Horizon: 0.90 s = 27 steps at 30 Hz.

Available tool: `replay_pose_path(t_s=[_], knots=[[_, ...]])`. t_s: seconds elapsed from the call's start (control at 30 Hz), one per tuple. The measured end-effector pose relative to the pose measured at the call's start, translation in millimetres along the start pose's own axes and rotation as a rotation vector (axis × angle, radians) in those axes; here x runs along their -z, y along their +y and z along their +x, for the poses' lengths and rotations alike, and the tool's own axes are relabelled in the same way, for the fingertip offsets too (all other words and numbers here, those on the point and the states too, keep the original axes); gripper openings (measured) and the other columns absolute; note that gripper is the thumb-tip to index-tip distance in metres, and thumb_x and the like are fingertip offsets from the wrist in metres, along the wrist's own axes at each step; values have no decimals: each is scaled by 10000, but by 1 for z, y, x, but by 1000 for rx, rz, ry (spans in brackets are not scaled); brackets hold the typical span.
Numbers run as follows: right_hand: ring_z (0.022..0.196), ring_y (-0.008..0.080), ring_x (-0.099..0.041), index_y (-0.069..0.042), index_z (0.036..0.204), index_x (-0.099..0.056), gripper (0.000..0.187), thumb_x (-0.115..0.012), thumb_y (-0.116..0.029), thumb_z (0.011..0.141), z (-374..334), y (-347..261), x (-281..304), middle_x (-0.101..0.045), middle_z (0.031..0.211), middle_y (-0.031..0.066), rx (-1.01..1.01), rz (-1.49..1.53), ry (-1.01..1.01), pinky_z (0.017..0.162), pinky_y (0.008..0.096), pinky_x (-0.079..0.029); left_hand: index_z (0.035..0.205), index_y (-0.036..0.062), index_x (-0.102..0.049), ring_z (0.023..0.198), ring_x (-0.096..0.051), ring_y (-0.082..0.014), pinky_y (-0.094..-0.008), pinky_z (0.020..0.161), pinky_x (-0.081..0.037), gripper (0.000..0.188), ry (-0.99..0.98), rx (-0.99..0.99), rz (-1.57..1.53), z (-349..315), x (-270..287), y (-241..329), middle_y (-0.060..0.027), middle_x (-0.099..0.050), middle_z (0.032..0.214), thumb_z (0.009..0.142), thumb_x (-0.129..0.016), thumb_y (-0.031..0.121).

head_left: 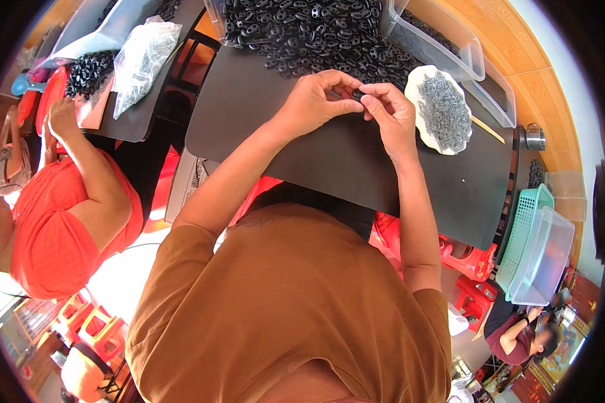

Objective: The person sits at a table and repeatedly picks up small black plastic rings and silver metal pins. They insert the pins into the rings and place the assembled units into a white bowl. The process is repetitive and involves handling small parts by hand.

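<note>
Black plastic shows between two bare hands: a small rounded piece [358, 95], mostly hidden by the fingertips. The left hand [314, 101] reaches in with thumb and index finger brought nearly together, their tips clamped on the piece from its left. From the other side, the right hand [393, 119] closes its thumb and index fingertips on the same piece; its other fingers are curled and partly hidden. Both hands are over a dark, smooth tabletop [249, 91], just in front of a broad heap of loose black oval plastic pieces with holes [316, 40]. Near the right hand, on its right, stands a white plate with a wavy rim [424, 136], bearing a mound of tiny grey pieces [445, 107]. A thin yellowish stick [488, 129] juts from beside the plate.
</note>
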State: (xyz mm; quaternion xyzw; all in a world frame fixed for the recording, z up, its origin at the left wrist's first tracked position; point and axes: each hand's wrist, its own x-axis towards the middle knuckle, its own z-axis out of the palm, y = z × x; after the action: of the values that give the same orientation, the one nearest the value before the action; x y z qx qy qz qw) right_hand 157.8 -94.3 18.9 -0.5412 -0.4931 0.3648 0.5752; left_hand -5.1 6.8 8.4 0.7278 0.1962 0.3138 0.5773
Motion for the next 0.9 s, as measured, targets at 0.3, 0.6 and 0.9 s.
replay_pose_path(t_s=[0.3,0.6,0.9], knots=[[737,52,-563,-47,977,-614,82,-658,-99,933,0,-4,-4,-633,854,-5,-22,62,-10,642,210,-461,1025,16,-712,840,-668,-123,-269,738,-568,244,42,-49,92,-2,-1,10,-58,-677,938,804,-787,86],[739,68,-562,-48,946,-587,51,-614,-91,956,0,-1,1,-614,821,6,-32,73,-67,656,214,-454,1048,33,-715,797,-683,-130,-270,715,-578,257,40,-102,146,-5,-2,7,-67,-678,892,802,-780,71],[742,69,-567,-44,951,-585,38,-600,-77,963,0,1,1,-615,824,5,-12,35,-86,661,215,-459,1037,-5,-704,828,-694,-137,-270,726,-580,237,10,-94,84,-5,-1,0,-78,-683,907,811,-761,34]])
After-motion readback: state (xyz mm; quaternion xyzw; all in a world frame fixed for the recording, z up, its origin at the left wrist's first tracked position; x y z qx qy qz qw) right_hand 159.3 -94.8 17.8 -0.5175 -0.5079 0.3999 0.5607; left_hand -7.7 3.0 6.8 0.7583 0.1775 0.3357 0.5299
